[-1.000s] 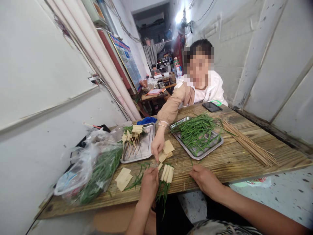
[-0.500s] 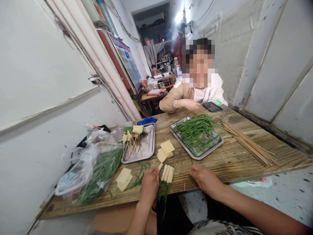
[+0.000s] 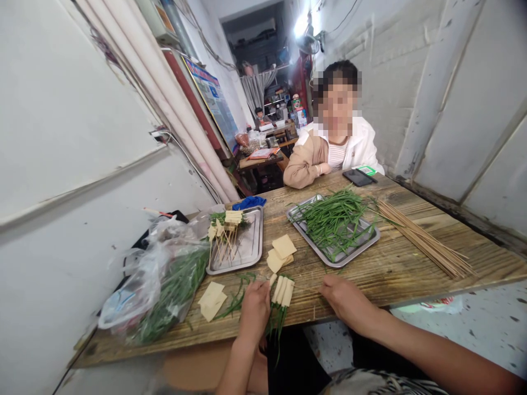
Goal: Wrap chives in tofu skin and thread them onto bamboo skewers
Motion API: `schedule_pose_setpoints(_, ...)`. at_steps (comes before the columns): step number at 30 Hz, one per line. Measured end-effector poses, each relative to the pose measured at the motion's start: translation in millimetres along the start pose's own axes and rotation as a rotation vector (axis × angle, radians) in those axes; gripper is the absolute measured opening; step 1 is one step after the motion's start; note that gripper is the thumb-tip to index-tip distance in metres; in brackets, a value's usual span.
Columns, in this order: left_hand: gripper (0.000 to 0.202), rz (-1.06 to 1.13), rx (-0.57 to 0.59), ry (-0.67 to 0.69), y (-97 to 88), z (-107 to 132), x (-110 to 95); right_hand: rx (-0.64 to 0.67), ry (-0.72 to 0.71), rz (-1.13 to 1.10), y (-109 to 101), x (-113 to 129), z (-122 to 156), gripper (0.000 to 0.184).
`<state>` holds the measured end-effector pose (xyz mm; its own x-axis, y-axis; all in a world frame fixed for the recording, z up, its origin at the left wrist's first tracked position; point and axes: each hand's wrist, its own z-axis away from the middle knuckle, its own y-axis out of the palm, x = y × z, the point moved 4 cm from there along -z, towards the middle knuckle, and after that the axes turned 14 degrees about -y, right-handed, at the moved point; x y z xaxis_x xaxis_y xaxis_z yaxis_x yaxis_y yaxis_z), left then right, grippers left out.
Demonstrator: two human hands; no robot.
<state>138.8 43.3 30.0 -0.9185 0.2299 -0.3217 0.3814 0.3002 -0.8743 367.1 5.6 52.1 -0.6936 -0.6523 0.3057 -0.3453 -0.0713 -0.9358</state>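
Note:
My left hand [image 3: 255,308] rests on the near edge of the wooden table [image 3: 395,269], fingers curled around a small tofu roll [image 3: 271,279] and chive stalks. Right beside it lie rolled tofu pieces [image 3: 282,291] with green chive ends [image 3: 276,323] hanging over the table edge. My right hand [image 3: 346,300] lies on the table to the right, fingers curled under, and whether it holds anything is hidden. Flat tofu skin squares [image 3: 281,252] sit just beyond my hands.
A steel tray of chives [image 3: 334,224] stands centre right, a tray with skewered rolls [image 3: 234,241] centre left. Bamboo skewers [image 3: 424,241] lie at the right. A plastic bag of chives [image 3: 160,285] and more tofu squares [image 3: 211,300] are left. A person [image 3: 333,148] sits opposite beside a phone [image 3: 357,177].
The person opposite drew their hand back from the tofu squares and folded their arms at the far edge. My hands have stayed where they were.

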Motion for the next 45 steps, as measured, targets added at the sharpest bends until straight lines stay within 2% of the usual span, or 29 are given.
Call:
schedule_pose_setpoints(21, 0.036, 0.176, 0.099, -0.104, -4.5, -3, -2, -0.032, -0.044, -0.071, 19, -10, -23, 0.024)
schedule_pose_setpoints(26, 0.036, 0.185, 0.131, -0.141, -3.9, -3, 4, -0.023, -0.061, -0.035, 27, -10, -30, 0.023)
schedule_pose_setpoints(28, 0.034, 0.206, 0.088, -0.200, -3.8, 3, 11, -0.029, -0.067, -0.024, 29, -9, -30, 0.024)
schedule_pose_setpoints(32, 0.039, 0.234, -0.092, -0.356, -0.9, 28, 18, -0.062, -0.078, -0.012, 30, -8, -28, 0.023)
schedule_pose_setpoints(35, 0.047, 0.186, -0.256, -0.317, 2.3, 45, 5, -0.079, -0.062, 0.010, 28, -7, -27, 0.023)
schedule_pose_setpoints(38, 0.047, 0.135, -0.379, -0.245, 4.3, 50, -11, -0.071, -0.045, 0.021, 28, -4, -28, 0.022)
schedule_pose_setpoints(42, 0.043, 0.057, -0.404, -0.249, 5.6, 43, -15, -0.057, -0.046, 0.012, 26, 1, -26, 0.021)
schedule_pose_setpoints(45, 0.041, 0.044, -0.394, -0.246, 6.1, 40, -14, -0.167, -0.069, 0.007, 4, -7, -11, 0.017)
